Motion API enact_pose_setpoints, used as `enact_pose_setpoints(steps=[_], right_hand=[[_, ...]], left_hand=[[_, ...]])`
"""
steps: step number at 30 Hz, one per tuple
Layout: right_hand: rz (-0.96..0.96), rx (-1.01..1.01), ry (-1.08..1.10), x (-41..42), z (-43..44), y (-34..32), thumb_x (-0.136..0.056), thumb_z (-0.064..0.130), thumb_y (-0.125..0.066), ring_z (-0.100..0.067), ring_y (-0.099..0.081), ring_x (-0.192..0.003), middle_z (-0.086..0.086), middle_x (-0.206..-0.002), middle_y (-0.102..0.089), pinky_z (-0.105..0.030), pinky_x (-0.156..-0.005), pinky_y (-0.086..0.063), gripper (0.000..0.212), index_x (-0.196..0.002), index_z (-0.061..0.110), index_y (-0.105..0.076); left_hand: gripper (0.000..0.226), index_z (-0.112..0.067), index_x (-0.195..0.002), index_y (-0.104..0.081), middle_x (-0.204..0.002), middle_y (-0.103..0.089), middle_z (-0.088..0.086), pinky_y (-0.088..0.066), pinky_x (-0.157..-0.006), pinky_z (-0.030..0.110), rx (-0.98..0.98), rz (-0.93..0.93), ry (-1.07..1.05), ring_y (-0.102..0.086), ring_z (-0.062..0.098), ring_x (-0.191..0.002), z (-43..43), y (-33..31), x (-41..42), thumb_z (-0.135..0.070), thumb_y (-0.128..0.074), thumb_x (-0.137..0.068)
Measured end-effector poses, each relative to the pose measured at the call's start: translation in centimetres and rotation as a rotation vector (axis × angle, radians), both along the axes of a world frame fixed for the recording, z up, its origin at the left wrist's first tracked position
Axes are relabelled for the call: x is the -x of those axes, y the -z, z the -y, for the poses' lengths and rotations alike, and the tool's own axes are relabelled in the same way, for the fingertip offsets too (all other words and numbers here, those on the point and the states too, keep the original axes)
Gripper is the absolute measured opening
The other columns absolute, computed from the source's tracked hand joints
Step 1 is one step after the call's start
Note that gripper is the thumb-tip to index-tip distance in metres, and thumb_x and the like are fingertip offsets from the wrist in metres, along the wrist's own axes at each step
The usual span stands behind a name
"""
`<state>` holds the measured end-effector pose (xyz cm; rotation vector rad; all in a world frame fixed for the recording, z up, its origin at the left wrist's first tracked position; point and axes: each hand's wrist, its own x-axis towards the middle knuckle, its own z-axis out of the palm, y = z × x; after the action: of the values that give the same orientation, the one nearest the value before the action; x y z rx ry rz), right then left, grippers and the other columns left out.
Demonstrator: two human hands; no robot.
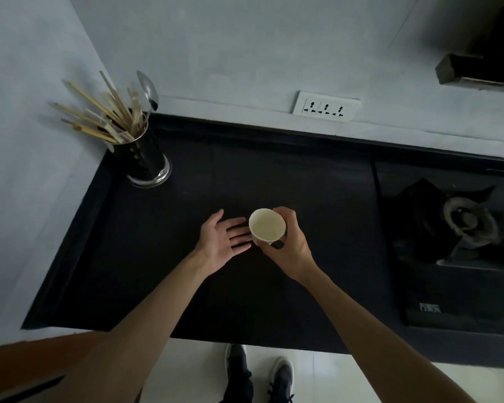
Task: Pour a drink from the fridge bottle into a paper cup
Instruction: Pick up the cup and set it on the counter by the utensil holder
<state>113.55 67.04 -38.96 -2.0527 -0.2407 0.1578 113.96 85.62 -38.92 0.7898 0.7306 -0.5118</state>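
Dark kitchen surface (245, 175) carries a chopstick holder (146, 158) at the far left and a stove (463, 225) at the right. Near its middle the cup (267, 225) is held by the right hand (290, 245), whose fingers (284, 213) curl round its wall, while the left hand (218, 242) lies open with straight fingers just left of it, contact unclear. The cup looks empty and no bottle is in view, so I judge only the cup is ready: fetching the bottle, opening it and pouring are all left.
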Motion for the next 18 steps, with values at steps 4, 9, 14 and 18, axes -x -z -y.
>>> enact_pose_setpoints(steps=[4, 9, 14, 18], right_hand=[[-0.02, 0.015, 0.024, -0.4, -0.3, 0.8, -0.078, 0.019, -0.083, -0.004, -0.054, -0.117, 0.022, -0.122, -0.049, -0.032, -0.088, -0.057, 0.067, -0.129, 0.027, -0.039], [-0.028, 0.035, 0.037, -0.9, -0.7, 1.5, -0.078, 0.021, -0.083, -0.007, -0.055, -0.116, 0.02, -0.122, -0.05, -0.04, -0.087, -0.057, 0.067, -0.128, 0.026, -0.04], [-0.059, 0.054, 0.045, -1.1, -0.9, 2.1, -0.077, 0.022, -0.083, -0.008, -0.055, -0.116, 0.018, -0.122, -0.05, -0.041, -0.086, -0.057, 0.067, -0.126, 0.031, -0.038], [-0.087, 0.056, 0.063, -1.2, -0.9, 2.1, -0.076, 0.024, -0.084, -0.006, -0.055, -0.114, 0.018, -0.12, -0.049, -0.035, -0.086, -0.056, 0.068, -0.125, 0.029, -0.037]], left_hand=[[0.062, -0.001, -0.138, -0.052, -0.132, -0.06, 0.026, -0.034, -0.116, 0.054, -0.017, 0.007, 0.015, -0.056, 0.04, -0.126, -0.4, 0.4, -0.1, -0.049, -0.032, -0.103], [0.061, -0.002, -0.137, -0.053, -0.135, -0.058, 0.027, -0.034, -0.116, 0.054, -0.035, 0.017, 0.033, -0.053, 0.04, -0.129, -0.5, 0.7, -0.1, -0.048, -0.031, -0.104], [0.056, -0.005, -0.129, -0.059, -0.135, -0.059, 0.025, -0.036, -0.115, 0.052, -0.092, 0.034, 0.085, -0.055, 0.038, -0.127, -0.3, 1.0, -0.4, -0.048, -0.032, -0.104], [0.05, -0.009, -0.119, -0.062, -0.133, -0.06, 0.024, -0.038, -0.114, 0.052, -0.138, 0.054, 0.131, -0.056, 0.036, -0.125, -0.1, 0.8, -0.8, -0.047, -0.033, -0.104]])
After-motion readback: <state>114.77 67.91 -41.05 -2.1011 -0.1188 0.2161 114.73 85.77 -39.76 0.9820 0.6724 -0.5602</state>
